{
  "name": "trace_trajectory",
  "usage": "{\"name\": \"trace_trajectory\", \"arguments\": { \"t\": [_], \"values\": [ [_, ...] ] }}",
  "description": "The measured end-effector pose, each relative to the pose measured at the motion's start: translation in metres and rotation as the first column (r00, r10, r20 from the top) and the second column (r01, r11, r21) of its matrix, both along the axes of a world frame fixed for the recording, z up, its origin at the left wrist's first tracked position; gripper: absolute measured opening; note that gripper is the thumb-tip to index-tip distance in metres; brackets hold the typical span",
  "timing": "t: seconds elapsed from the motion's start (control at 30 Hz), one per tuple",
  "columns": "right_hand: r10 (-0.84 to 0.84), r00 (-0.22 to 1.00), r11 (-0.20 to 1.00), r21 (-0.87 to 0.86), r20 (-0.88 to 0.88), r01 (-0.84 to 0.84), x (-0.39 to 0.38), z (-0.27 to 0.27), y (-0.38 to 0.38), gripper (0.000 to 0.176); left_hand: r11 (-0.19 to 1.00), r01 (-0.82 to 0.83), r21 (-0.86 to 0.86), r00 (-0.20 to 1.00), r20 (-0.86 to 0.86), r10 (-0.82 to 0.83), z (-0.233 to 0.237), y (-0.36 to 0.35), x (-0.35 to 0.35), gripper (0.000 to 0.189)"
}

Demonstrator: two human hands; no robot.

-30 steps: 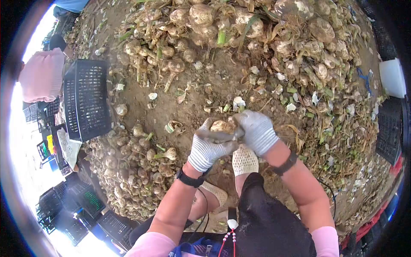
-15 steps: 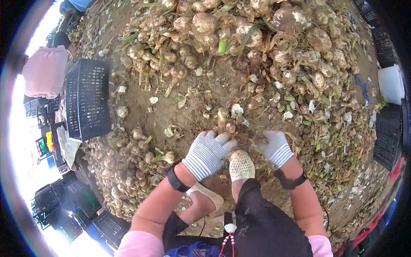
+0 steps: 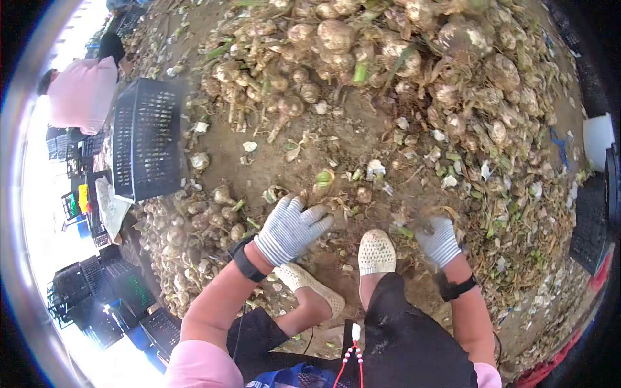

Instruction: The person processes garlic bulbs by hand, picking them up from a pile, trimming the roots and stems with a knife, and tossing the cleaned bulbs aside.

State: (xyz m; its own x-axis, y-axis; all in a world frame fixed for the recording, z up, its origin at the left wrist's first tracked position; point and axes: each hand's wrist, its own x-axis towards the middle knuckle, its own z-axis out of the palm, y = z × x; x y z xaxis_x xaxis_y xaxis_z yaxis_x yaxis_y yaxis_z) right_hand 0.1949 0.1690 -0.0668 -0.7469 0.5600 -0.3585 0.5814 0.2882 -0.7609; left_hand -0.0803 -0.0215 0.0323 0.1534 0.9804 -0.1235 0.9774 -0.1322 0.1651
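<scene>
Your white mesh shoe (image 3: 376,251) rests on the soil between your gloved hands; your left hand (image 3: 291,227) is spread wide and holds nothing; your right hand (image 3: 438,238) hangs low over the dirt, too blurred to tell whether it grips anything. Just beyond your left fingertips a garlic bulb (image 3: 323,176) with a green stem stub lies loose on the ground; a heap of bulbs (image 3: 187,239) sits to your left, a black crate (image 3: 147,139) beyond it, then the big garlic pile (image 3: 388,52) and a person in pink (image 3: 84,90).
</scene>
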Motion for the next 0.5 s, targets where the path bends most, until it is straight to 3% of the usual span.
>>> {"name": "trace_trajectory", "arguments": {
  "t": [0.1,0.17,0.23,0.27,0.3,0.37,0.43,0.47,0.5],
  "values": [
    [-0.031,0.999,0.994,-0.100,0.034,0.034,-0.028,0.015,-0.014,0.015,0.999,-0.028,-0.045,0.999,-0.034,0.027,0.008,-0.013,0.001,0.039],
    [-0.005,0.977,0.995,-0.096,-0.212,-0.015,-0.059,0.023,-0.014,0.016,1.000,-0.014,-0.006,1.000,0.010,0.014,0.008,-0.007,0.007,0.041],
    [0.047,0.986,0.984,-0.162,-0.160,-0.073,-0.092,0.045,-0.011,0.019,1.000,-0.018,0.000,1.000,0.020,0.018,0.011,-0.002,0.010,0.042],
    [0.106,0.956,0.994,-0.002,-0.274,-0.111,-0.105,0.041,-0.014,0.019,0.999,-0.033,0.004,0.999,0.028,0.033,0.012,-0.001,0.012,0.042],
    [0.147,0.984,0.973,-0.162,-0.100,-0.161,-0.114,0.045,-0.017,0.024,0.999,-0.047,0.009,0.998,0.038,0.046,0.014,0.000,0.013,0.043],
    [0.336,0.938,0.925,-0.221,0.088,-0.310,-0.114,0.040,-0.020,0.028,0.997,-0.055,0.047,0.998,0.041,0.053,0.021,-0.005,0.014,0.040],
    [0.405,0.848,0.912,-0.080,0.341,-0.403,-0.084,0.001,-0.009,0.030,0.946,-0.232,0.226,0.958,0.222,0.182,0.022,-0.018,0.005,0.036],
    [0.362,0.846,0.930,-0.091,0.392,-0.356,-0.080,0.020,-0.002,0.028,0.922,-0.371,0.111,0.918,0.194,0.347,0.041,-0.028,-0.009,0.028],
    [0.269,0.881,0.963,-0.078,0.390,-0.259,-0.058,-0.003,-0.003,0.024,0.814,-0.580,-0.034,0.778,0.271,0.567,0.038,-0.060,-0.027,0.026]
  ]
}}
